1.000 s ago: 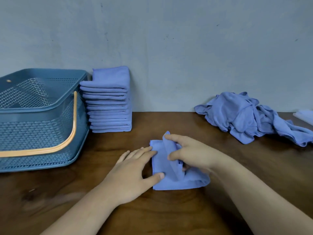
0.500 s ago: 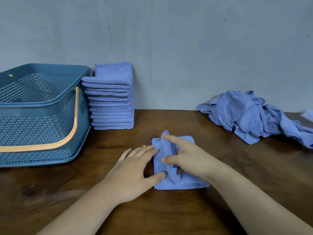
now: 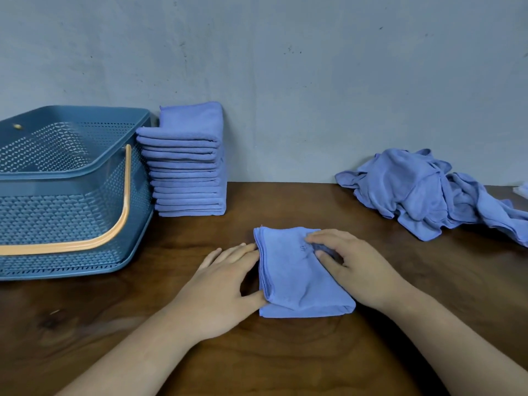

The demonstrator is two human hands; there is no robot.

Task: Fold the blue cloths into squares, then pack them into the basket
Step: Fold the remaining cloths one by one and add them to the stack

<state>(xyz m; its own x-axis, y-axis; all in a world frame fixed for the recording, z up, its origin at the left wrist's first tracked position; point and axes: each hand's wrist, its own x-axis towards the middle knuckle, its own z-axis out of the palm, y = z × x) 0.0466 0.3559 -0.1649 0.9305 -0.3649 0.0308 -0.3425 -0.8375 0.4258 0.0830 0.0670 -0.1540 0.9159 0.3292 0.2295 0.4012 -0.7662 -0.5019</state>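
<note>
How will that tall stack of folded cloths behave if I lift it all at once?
The stack is likely soft and light, being thin cloth. It is tall with uneven layers, so it may sag or slide apart.

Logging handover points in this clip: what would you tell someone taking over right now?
Left hand: open, fingers against the left edge of the folded cloth.
Right hand: open, pressing on top of it.
Stack of folded cloths stands right of the basket; crumpled pile lies far right on the table.
Done: stack folded, this cloth nearly finished.
Left: fold the pile, pack everything; no cloth shows in the basket.
</note>
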